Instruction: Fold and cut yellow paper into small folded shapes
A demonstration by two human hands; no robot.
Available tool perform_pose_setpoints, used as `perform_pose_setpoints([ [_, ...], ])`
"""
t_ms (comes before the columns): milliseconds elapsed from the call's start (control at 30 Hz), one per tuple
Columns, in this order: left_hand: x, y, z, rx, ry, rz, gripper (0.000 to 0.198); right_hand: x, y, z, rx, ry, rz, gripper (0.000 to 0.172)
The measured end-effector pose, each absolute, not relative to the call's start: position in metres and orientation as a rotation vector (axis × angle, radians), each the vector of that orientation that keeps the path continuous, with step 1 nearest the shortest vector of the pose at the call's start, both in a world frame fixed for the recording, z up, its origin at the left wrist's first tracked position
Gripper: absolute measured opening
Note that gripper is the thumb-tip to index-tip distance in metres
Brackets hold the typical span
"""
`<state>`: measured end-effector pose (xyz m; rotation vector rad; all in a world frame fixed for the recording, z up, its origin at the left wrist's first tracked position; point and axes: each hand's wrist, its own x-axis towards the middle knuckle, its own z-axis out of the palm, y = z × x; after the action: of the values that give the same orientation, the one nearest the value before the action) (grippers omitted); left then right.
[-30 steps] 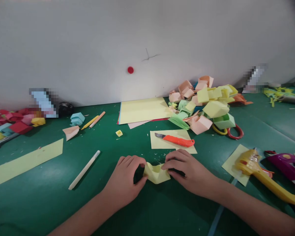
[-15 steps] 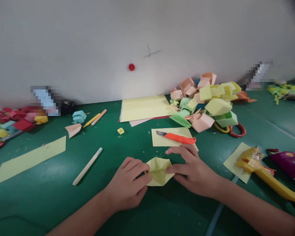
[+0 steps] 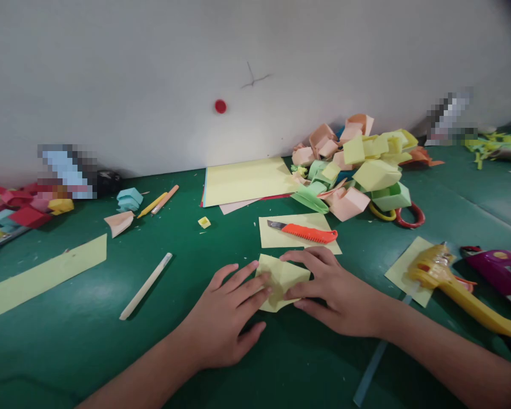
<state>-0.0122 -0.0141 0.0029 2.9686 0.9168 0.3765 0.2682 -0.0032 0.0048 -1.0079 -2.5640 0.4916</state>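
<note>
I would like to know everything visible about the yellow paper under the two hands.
The yellow paper is a thin, pale piece, seemingly four-sided, with soft creases. It is spread open, not fully flat, on the green table, nearer the person than the orange cutter. The left hand has fingers over its left part; the right hand overlaps its right side with the fingertips. The covered parts are hidden.

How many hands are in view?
2: the left hand, fingers spread over the left of the pale yellow paper; the right hand, at its right side. No others show.
</note>
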Motion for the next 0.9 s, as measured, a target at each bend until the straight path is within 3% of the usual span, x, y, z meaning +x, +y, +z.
perform_pose_setpoints([
  [267,-0.004,-0.034,-0.007,2.94,1.008,0.297,0.045,0.267,0.0,0.002,-1.083,-2.48,0.673,0.02],
  [400,-0.005,-0.03,-0.006,2.902,1.02,0.285,0.047,0.27,0.002,-0.002,-1.094,-2.468,0.778,0.028],
  [667,-0.004,-0.025,-0.002,2.934,0.88,0.208,0.054,0.274,0.005,-0.003,-1.091,-2.419,0.857,0.004],
  [900,-0.004,-0.023,-0.001,2.866,0.683,0.304,0.044,0.257,0.001,-0.01,-1.228,-2.298,0.664,0.004],
])
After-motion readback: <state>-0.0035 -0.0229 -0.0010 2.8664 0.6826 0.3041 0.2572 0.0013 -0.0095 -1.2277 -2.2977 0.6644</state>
